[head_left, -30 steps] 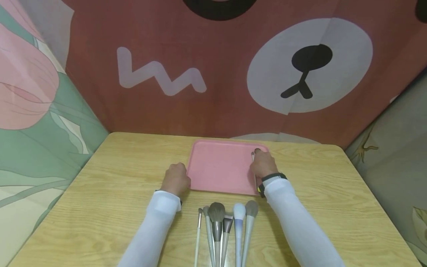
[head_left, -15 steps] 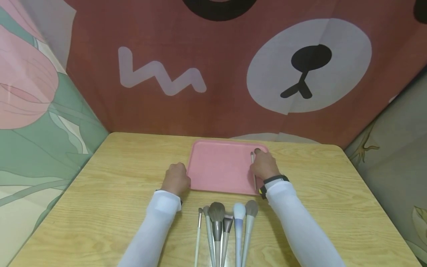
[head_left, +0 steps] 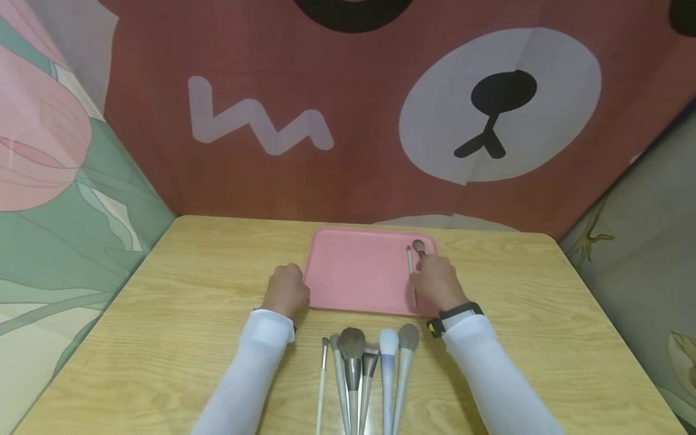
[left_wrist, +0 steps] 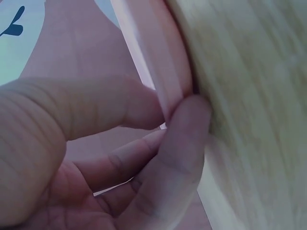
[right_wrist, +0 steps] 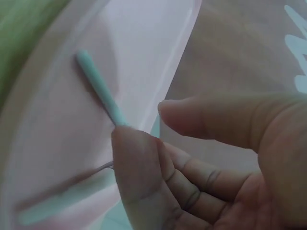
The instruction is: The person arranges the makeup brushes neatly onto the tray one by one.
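Note:
My left hand (head_left: 286, 291) pinches the near left rim of a pink tray (head_left: 353, 272); thumb and fingertip meet over the edge in the left wrist view. Inside the tray, toward its right side, lie a thin makeup brush (head_left: 411, 272) and a fluffy-headed makeup brush (head_left: 418, 246). Over these two hovers my right hand (head_left: 437, 281), hiding much of the fluffy one's handle. In the right wrist view its thumb stands apart from the index finger, with nothing pinched between them. Pale green brush handles (right_wrist: 98, 86) show on the tray behind the fingers.
Several makeup brushes lie side by side on the wooden table (head_left: 163, 338) nearest me, among them a large dark-headed brush (head_left: 352, 344) and a white-headed brush (head_left: 388, 344). A curtain with a bear print (head_left: 353, 181) hangs behind the table's far edge.
My right hand has let go of the fluffy brush and drawn slightly back and right, so more of its head shows. The left hand keeps its place at the tray rim.

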Available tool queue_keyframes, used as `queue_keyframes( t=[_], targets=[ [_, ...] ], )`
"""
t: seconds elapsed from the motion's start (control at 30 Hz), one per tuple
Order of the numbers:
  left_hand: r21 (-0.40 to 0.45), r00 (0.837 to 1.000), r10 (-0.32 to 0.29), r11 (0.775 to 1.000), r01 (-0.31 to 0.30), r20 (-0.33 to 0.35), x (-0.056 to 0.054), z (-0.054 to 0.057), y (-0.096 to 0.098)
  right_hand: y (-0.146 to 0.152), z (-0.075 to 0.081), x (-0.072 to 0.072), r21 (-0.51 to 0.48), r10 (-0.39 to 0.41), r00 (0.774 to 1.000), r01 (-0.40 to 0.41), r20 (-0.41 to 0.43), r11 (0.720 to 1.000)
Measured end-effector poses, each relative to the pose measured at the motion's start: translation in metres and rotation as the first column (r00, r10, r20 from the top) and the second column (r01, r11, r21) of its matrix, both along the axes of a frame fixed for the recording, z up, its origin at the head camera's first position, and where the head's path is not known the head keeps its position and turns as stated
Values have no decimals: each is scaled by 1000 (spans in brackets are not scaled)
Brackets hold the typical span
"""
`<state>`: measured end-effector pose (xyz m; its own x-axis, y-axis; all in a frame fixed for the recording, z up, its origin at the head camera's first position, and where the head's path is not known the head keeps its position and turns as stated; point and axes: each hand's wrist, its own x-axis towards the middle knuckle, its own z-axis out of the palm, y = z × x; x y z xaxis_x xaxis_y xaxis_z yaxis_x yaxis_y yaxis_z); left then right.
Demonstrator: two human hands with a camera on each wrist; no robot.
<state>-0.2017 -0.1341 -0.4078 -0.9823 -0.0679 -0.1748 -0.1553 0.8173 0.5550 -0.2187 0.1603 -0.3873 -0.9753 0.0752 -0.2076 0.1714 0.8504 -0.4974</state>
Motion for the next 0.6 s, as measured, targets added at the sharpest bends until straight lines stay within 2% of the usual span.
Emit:
queue_keyframes(
  t=[0.2,0.33,0.6],
  targets=[
    [-32,999,-20,999,19,-45,0,-2,0,1,2,16,-6,20,998,-20,-53,1000],
    [-29,999,-27,999,26,-36,0,-1,0,3,5,29,0,36,995,-36,-97,999],
    [-36,999,-33,999,32,-41,0,1,1,3,7,59,-6,87,987,-88,-134,996]
  ],
)
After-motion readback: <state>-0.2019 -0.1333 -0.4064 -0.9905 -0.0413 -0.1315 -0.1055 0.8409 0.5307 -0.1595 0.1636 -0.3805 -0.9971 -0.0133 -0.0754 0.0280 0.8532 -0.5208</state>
